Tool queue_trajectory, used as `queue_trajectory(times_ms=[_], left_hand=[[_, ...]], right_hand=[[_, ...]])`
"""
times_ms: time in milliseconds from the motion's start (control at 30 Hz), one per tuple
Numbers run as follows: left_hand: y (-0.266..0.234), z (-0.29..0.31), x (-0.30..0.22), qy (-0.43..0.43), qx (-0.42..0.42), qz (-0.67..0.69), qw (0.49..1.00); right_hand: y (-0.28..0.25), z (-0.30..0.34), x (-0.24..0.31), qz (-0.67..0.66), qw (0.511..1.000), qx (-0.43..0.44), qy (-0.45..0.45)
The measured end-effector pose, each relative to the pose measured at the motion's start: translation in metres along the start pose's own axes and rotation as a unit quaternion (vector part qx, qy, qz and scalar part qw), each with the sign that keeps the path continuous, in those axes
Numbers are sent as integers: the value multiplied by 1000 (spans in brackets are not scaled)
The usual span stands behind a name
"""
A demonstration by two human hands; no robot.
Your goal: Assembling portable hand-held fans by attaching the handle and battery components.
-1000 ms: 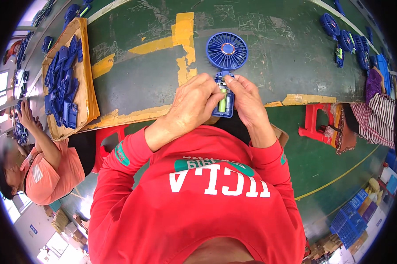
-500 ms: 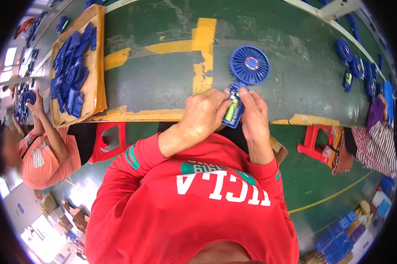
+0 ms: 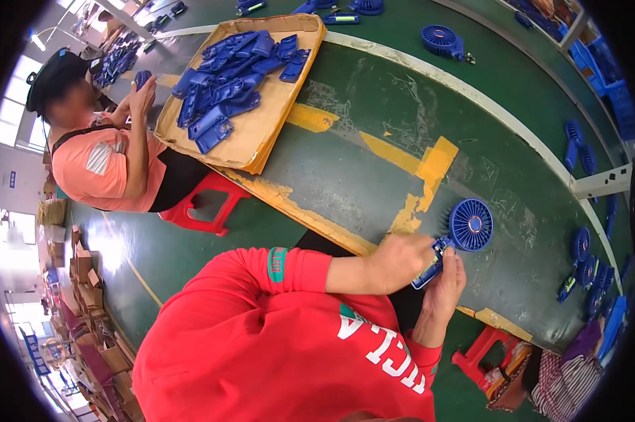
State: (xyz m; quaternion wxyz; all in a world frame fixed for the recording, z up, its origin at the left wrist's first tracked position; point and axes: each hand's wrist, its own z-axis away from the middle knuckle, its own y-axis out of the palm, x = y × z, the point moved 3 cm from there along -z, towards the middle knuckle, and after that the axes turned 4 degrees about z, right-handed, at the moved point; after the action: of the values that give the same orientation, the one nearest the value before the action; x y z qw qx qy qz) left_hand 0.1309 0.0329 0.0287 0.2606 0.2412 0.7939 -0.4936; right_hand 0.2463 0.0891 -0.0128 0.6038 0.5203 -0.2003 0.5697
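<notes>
A blue handheld fan (image 3: 471, 225) lies over the table's near edge, its round caged head on the tabletop. Its handle is open along the top, showing a light-coloured cell and small inner parts. My right hand (image 3: 444, 287) grips the handle from the right, thumb along its side. Curled against the handle's left side is my left hand (image 3: 404, 261), closed, slightly blurred, with its fingertips partly hidden. Up and to the left, a shallow cardboard box (image 3: 261, 151) holds a heap of blue plastic handle shells (image 3: 222, 88).
The green table (image 3: 345, 183) has worn yellow tape on it. More fans (image 3: 440, 40) lie beyond a white rail, others (image 3: 581, 260) at the right. A co-worker (image 3: 99, 158) sits left, holding a blue part. Another person's striped sleeve (image 3: 571, 383) shows lower right, near a red stool (image 3: 483, 359).
The view has swung toward the left, bringing the box and the co-worker further in. Both hands stay at the fan's handle; my left hand has shifted slightly and looks more curled.
</notes>
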Motion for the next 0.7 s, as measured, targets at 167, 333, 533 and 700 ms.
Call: queue_trajectory(times_ms=[167, 333, 533, 700], left_hand=[[-17, -3, 12, 99, 162, 8, 982], [-173, -72, 119, 18, -46, -320, 946], [-249, -65, 276, -178, 7, -570, 802], [-275, -61, 269, -179, -5, -552, 814]], right_hand=[[-1, -4, 2, 0, 1000, 3, 11], [-4, 2, 4, 4, 1000, 2, 17], [-11, 4, 0, -4, 1000, -4, 21], [4, -1, 4, -15, 999, 13, 47]])
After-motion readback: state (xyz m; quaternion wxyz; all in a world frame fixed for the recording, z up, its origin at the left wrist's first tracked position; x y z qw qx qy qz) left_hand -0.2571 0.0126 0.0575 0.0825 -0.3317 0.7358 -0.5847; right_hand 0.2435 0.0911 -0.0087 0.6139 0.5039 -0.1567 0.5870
